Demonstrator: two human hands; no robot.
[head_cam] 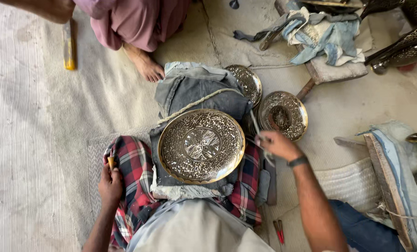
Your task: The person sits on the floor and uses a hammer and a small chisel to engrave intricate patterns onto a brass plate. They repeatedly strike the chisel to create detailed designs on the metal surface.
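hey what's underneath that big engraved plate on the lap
The big engraved plate rests on folded grey denim cloth, with red plaid fabric showing at both sides. Whatever lies directly beneath the plate's middle is covered.

The scene is lit by soft, even daylight, brightest toward the upper right. Only faint, diffuse shadows are cast. Specular glare is seen on the large engraved plate [201, 145] and on the smaller plate [283, 115]. Central focus is sharp; slight blur is noted at the right hand [276, 143], possibly from motion. Wide-angle stretching is observed at the edges.
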